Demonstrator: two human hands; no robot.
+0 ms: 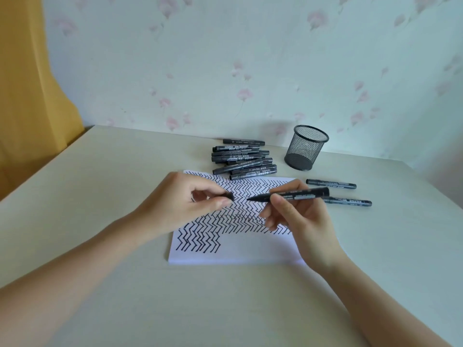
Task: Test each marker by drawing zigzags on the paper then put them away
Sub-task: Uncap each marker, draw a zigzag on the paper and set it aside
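the slim black plastic marker (pixel 293 195) with a grey label band is held above the white sheet of paper (pixel 233 251), nearly level, its bare pointed tip toward the left. the right hand (pixel 298 216) grips the barrel with thumb and curled fingers near the front part; the back end of the barrel sticks out past the hand to the right. the left hand (pixel 183 204) pinches the small black cap (pixel 228 195) between thumb and fingertips, with the cap just beside the tip but apart from it. most of the cap is hidden inside the fingers, only its dark end shows.

the paper lies flat on the pale cream matte table (pixel 100 184) and is covered with rows of sharp black zigzag lines (pixel 200 237); the lower strip is blank. both hands cover the middle part of the drawing and the right corner of the sheet.

behind the paper is a loose pile of black capped markers (pixel 244 160), round smooth tubes lying across each other; the print on the labels is too small to read. to the right of it stands the black wire mesh pen cup (pixel 306 147), round and slightly tilted in the wide view. two more black capped markers (pixel 331 184) lie on the table to the right of the paper, the nearer one partly hidden behind the held marker.

behind the table is pale wallpaper with pink flowers (pixel 250 58), and a yellow curtain (pixel 27 71) is cut off at the left edge.
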